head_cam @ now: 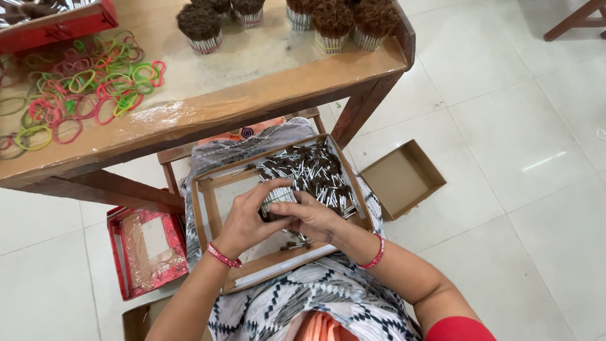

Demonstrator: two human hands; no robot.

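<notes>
On my lap rests a shallow cardboard tray (pixel 203 208) with a heap of loose silver-wrapped sticks with dark brown tips (pixel 312 170) in its far right part. Over the tray's middle, my left hand (pixel 249 218) and my right hand (pixel 312 218) close together around a small bundle of these sticks (pixel 278 197). Both wrists wear red bangles. Several sticks lie loose under my hands on the tray floor.
A wooden table (pixel 252 88) stands in front, with a spread of coloured rubber bands (pixel 82 88) at left and several tied upright stick bundles (pixel 331 22) at the far edge. An open brown box (pixel 404 180) lies on the white tiled floor at right, a red box (pixel 148 249) at left.
</notes>
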